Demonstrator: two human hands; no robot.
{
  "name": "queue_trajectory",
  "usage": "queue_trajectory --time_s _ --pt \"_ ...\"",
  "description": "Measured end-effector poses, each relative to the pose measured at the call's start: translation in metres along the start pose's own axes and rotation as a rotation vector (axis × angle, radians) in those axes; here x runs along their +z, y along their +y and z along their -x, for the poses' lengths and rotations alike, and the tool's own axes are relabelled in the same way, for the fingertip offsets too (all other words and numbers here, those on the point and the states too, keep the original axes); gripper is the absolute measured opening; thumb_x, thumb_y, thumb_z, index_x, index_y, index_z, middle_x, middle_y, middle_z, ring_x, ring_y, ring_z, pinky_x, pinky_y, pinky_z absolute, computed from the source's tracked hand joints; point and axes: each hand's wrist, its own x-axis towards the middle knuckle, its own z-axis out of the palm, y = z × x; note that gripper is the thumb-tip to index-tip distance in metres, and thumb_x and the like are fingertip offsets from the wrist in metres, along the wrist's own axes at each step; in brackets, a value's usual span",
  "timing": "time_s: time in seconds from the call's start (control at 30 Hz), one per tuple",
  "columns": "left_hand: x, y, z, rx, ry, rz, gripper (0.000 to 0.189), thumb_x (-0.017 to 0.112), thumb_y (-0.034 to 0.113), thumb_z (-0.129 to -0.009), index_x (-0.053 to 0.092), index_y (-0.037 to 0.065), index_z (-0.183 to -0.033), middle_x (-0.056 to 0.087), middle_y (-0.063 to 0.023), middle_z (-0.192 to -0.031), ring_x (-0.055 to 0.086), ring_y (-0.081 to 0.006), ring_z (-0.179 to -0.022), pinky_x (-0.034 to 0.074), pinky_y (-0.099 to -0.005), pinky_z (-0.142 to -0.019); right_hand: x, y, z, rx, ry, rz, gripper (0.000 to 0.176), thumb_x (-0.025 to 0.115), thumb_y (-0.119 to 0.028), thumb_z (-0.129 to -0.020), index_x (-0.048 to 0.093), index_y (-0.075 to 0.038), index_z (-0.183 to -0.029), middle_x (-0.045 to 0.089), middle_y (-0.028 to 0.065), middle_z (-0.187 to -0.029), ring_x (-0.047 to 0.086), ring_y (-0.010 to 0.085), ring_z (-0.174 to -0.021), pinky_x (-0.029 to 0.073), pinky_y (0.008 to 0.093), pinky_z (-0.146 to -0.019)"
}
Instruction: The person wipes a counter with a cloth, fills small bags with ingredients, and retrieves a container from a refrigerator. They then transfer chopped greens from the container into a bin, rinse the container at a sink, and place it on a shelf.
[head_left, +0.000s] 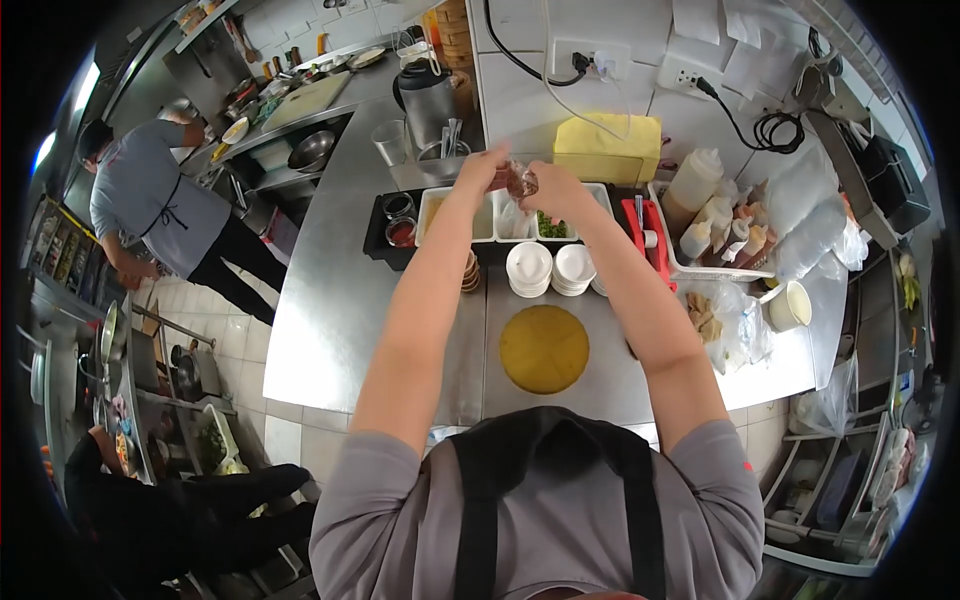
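Both my hands are stretched out over a row of white food containers (484, 228). Between them is a small clear plastic bag (520, 180) with reddish-brown contents, which I cannot name. My left hand (483, 168) grips the bag from one side, its fingers partly smeared. My right hand (553, 190) pinches the other side. Below the bag, one container holds clear plastic and another holds chopped greens (551, 226). Nearer to me are stacks of small white dishes (528, 266) and a round yellow board (544, 349) on the steel table.
A yellow box (606, 148) stands behind my right hand. To the right are a white basket of sauce bottles (705, 225), a red tool (652, 238) and plastic bags (742, 325). A steel jug (426, 100) stands at the back left. Two other people (165, 200) are at the left.
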Motion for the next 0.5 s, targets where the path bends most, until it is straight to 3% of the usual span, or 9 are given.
queue_trajectory --time_s 0.07,0.13,0.2,0.23,0.27,0.33,0.4,0.47,0.5 --pt "-0.009 0.004 -0.020 0.273 -0.079 -0.256 0.023 0.065 0.019 -0.078 0.065 -0.003 -0.085 0.062 -0.0068 -0.068 0.060 -0.0121 -0.060 0.050 -0.0234 -0.056 0.000 0.000 0.001 -0.057 0.008 -0.045 0.046 0.070 -0.014 -0.065 0.047 0.002 -0.102 0.058 0.0135 -0.072 0.058 0.0189 -0.051 0.050 0.0292 -0.045" --pt "-0.010 0.012 -0.022 0.278 -0.030 -0.233 0.015 0.064 0.012 -0.076 0.067 -0.001 -0.084 0.063 -0.0055 -0.070 0.060 -0.0117 -0.057 0.048 -0.0216 -0.052 -0.004 -0.003 0.010 -0.055 0.023 -0.099 0.042 0.069 -0.012 -0.067 0.048 0.002 -0.101 0.058 0.0133 -0.071 0.058 0.0186 -0.051 0.050 0.0292 -0.045" --pt "-0.008 0.024 -0.017 0.407 0.057 -0.511 0.017 0.066 0.015 -0.074 0.068 0.001 -0.084 0.064 -0.0055 -0.070 0.060 -0.0110 -0.057 0.048 -0.0228 -0.053 -0.012 -0.005 0.013 -0.053 0.043 -0.154 0.038 0.067 -0.011 -0.069 0.049 0.002 -0.099 0.058 0.0130 -0.070 0.058 0.0183 -0.051 0.050 0.0291 -0.045" --pt "-0.007 0.025 -0.020 0.537 0.118 -0.656 0.016 0.067 0.017 -0.072 0.068 0.002 -0.078 0.064 -0.0063 -0.067 0.060 -0.0113 -0.055 0.047 -0.0246 -0.055 -0.014 -0.006 0.013 -0.031 0.029 -0.180 0.035 0.067 -0.013 -0.070 0.053 0.003 -0.096 0.060 0.0158 -0.076 0.060 0.0226 -0.052 0.050 0.0316 -0.047" --pt "-0.006 0.026 -0.023 0.537 0.116 -0.655 0.016 0.067 0.017 -0.072 0.068 0.002 -0.078 0.064 -0.0063 -0.067 0.060 -0.0113 -0.055 0.047 -0.0246 -0.055 -0.016 -0.007 0.014 -0.009 0.014 -0.208 0.032 0.067 -0.014 -0.070 0.056 0.004 -0.093 0.062 0.0186 -0.082 0.062 0.0268 -0.053 0.050 0.0340 -0.049" --pt "-0.002 0.030 -0.025 0.753 0.241 -0.933 0.016 0.070 0.018 -0.072 0.067 0.002 -0.074 0.063 -0.0024 -0.065 0.060 -0.0092 -0.058 0.047 -0.0218 -0.054 -0.018 -0.009 0.013 -0.051 0.058 -0.080 0.029 0.066 -0.017 -0.071 0.058 0.004 -0.090 0.062 0.0194 -0.082 0.062 0.0280 -0.056 0.050 0.0350 -0.054" --pt "0.003 0.035 -0.026 0.659 0.224 -0.862 0.018 0.071 0.018 -0.072 0.065 0.002 -0.077 0.063 -0.0029 -0.065 0.060 -0.0103 -0.058 0.048 -0.0225 -0.056 -0.020 -0.013 0.013 -0.090 0.098 0.044 0.028 0.066 -0.020 -0.073 0.060 0.003 -0.087 0.063 0.0203 -0.082 0.062 0.0292 -0.059 0.050 0.0361 -0.059" --pt "0.005 0.038 -0.025 0.566 0.204 -0.791 0.020 0.072 0.018 -0.072 0.064 0.001 -0.080 0.062 -0.0034 -0.066 0.061 -0.0114 -0.058 0.050 -0.0232 -0.057 -0.023 -0.022 0.015 -0.107 0.312 0.034 0.033 0.070 -0.026 -0.070 0.063 0.000 -0.089 0.063 0.0208 -0.081 0.062 0.0306 -0.068 0.049 0.0372 -0.068" --pt "0.005 0.039 -0.025 0.474 0.126 -0.610 0.023 0.071 0.018 -0.074 0.062 0.000 -0.084 0.061 -0.0037 -0.068 0.060 -0.0120 -0.059 0.051 -0.0240 -0.059 -0.019 -0.020 0.008 -0.105 0.313 0.035 0.033 0.070 -0.026 -0.070 0.063 0.000 -0.089 0.063 0.0208 -0.081 0.062 0.0306 -0.068 0.049 0.0372 -0.068"
